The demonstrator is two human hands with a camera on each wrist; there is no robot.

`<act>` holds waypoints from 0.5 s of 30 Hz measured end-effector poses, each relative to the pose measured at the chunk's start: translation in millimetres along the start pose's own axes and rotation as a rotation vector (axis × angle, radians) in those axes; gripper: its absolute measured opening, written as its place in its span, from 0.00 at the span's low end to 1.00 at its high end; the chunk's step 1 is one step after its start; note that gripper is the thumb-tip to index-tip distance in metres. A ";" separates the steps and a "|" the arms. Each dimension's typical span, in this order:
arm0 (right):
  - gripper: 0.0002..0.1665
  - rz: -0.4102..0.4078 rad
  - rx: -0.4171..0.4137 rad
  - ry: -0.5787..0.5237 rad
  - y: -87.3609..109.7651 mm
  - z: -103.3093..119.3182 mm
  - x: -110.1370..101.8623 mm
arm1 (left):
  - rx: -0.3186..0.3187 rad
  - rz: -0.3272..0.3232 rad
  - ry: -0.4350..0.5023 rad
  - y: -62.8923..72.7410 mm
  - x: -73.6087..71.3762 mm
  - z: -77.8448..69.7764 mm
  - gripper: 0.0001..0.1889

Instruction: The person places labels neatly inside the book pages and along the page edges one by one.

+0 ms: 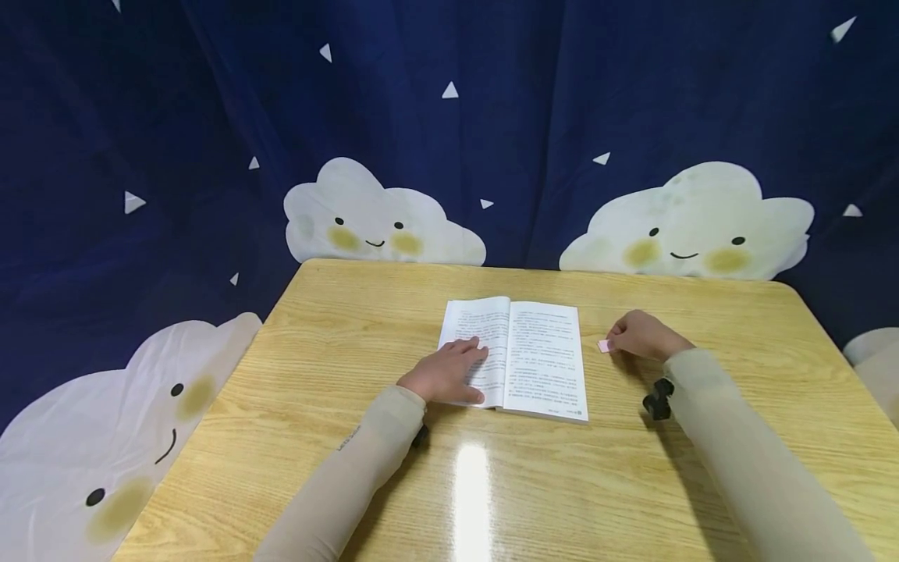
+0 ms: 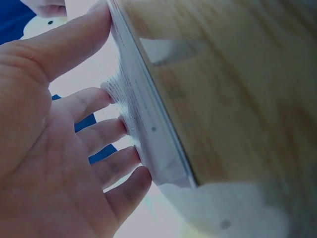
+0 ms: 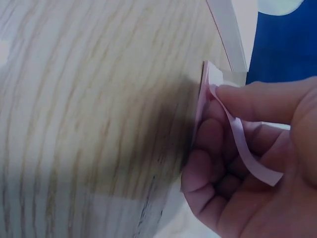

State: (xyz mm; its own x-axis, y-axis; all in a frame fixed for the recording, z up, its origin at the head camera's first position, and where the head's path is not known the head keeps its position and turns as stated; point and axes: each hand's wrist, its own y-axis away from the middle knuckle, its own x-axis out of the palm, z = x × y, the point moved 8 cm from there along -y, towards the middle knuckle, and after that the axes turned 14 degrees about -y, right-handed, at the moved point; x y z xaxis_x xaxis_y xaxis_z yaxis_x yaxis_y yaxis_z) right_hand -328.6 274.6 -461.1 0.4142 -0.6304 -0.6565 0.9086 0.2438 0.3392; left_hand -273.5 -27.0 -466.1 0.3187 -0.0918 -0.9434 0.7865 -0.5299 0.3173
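Book (image 1: 544, 359): one, lying open on the table (image 1: 337, 328), printed text on both pages, far edge towards the curtain (image 1: 393, 78)

Left hand (image 1: 447, 372): laid on the left page, fingers apart and extended, fingertips touching the paper, thumb near the lower edge by the spine; nothing gripped

Right hand (image 1: 644, 336): to the right of the book and apart from it; thumb and forefinger together, clamped on a strip (image 3: 241, 141); remaining fingers curled

Strip: one, narrow, pale pink, its free end bending back towards the palm; whether its other end is joined to the pad cannot be told

Pad (image 3: 202, 99): one, pink, thin, at the right fingertips, between that hand and the book's right edge, close to the table; whether it rests flat there cannot be told

Sleeves: two, pale; left sleeve (image 1: 351, 468) with small dark lettering, right sleeve (image 1: 744, 453) plain, a black device (image 1: 658, 400) at its cuff

Table: light wood grain, rounded far corners, a bright reflection (image 1: 472, 499) in front of the book

Curtain: dark blue, with white triangles (image 1: 450, 91) and smiling clouds (image 1: 695, 218)
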 end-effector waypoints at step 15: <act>0.18 -0.027 0.003 -0.115 4.0 -1.8 -4.6 | -0.016 0.006 -0.017 0.0 2.6 1.2 0.43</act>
State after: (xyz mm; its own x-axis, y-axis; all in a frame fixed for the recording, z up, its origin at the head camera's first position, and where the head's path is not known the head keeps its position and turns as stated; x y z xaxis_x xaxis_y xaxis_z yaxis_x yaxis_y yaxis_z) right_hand -326.8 279.7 -458.0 0.3806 -0.7169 -0.5841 0.9191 0.2237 0.3244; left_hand -273.4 -28.2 -468.6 0.3142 -0.1096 -0.9430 0.7932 -0.5155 0.3242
